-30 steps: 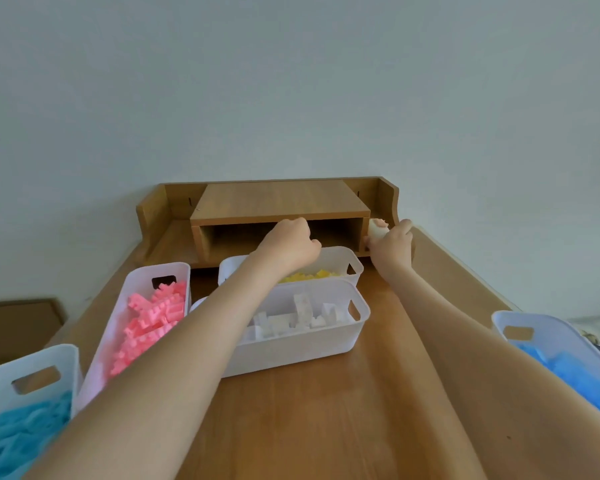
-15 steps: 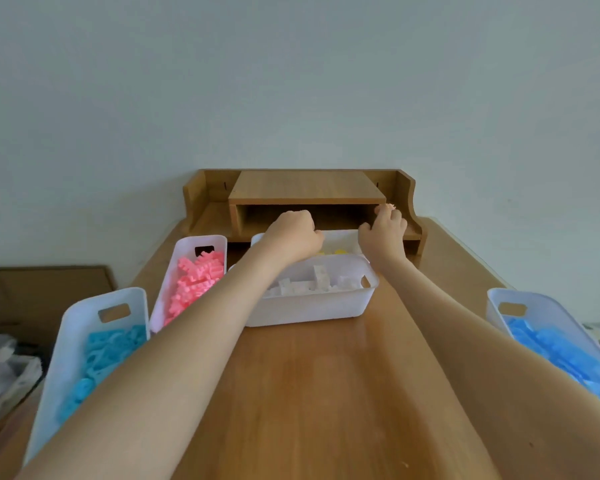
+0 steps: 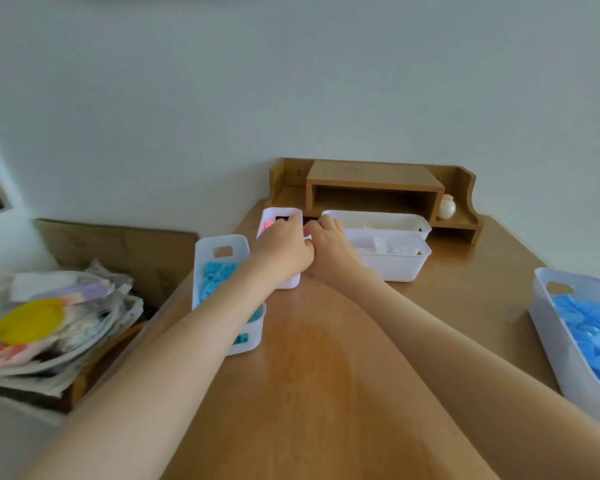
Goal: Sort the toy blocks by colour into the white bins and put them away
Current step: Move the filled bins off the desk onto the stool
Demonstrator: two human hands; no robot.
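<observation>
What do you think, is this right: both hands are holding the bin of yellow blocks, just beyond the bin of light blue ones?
Not quite. In the head view the left hand and right hand hold the bin of pink blocks, not the yellow one. The bin of yellow blocks sits further right, in front of the wooden shelf. The held bin is indeed just beyond the bin of light blue blocks.

our left hand (image 3: pixel 283 252) and right hand (image 3: pixel 331 251) are bare, and our forearms (image 3: pixel 187 341) run bare to the frame's edge.
</observation>
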